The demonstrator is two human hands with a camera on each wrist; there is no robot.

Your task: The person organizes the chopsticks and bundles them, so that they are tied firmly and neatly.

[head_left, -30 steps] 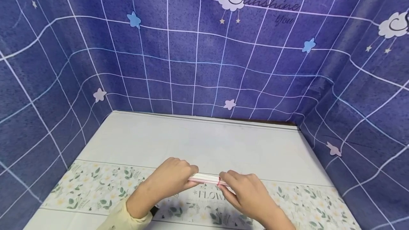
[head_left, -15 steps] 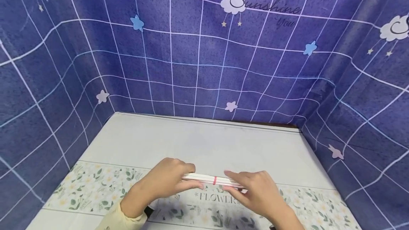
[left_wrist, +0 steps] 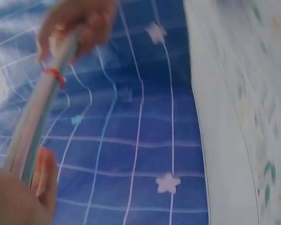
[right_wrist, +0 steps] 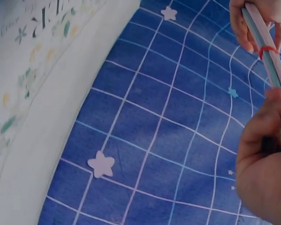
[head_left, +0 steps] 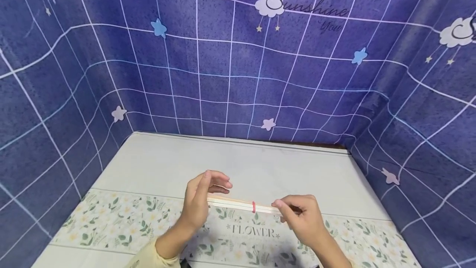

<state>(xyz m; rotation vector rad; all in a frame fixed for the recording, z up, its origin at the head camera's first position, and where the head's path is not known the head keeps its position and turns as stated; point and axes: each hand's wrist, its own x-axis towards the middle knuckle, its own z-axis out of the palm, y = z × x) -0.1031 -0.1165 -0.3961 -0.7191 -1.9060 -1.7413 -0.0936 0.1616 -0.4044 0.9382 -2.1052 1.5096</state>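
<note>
A slim bundle of long, pale strips (head_left: 232, 203) with a red band (head_left: 254, 206) round it lies level between my hands, above the table. In the wrist views the strips look pinkish and green; their exact kind is unclear. My right hand (head_left: 306, 218) pinches the right end between thumb and fingers. At the other end, my left hand (head_left: 197, 202) has its thumb raised and its fingers loosely extended, with the bundle's end against or beside the palm. The left wrist view shows the bundle running past the near hand's fingers (left_wrist: 46, 176).
The white table (head_left: 223, 160) carries a floral strip printed "FLOWER" (head_left: 253, 231) below the hands. A purple-blue curtain (head_left: 215, 90) with grid lines, stars and clouds surrounds the back and both sides.
My left hand has loosened its grip, turned upward and lifted its thumb off the bundle. My right hand has shifted right and now pinches the end; the band shows uncovered.
</note>
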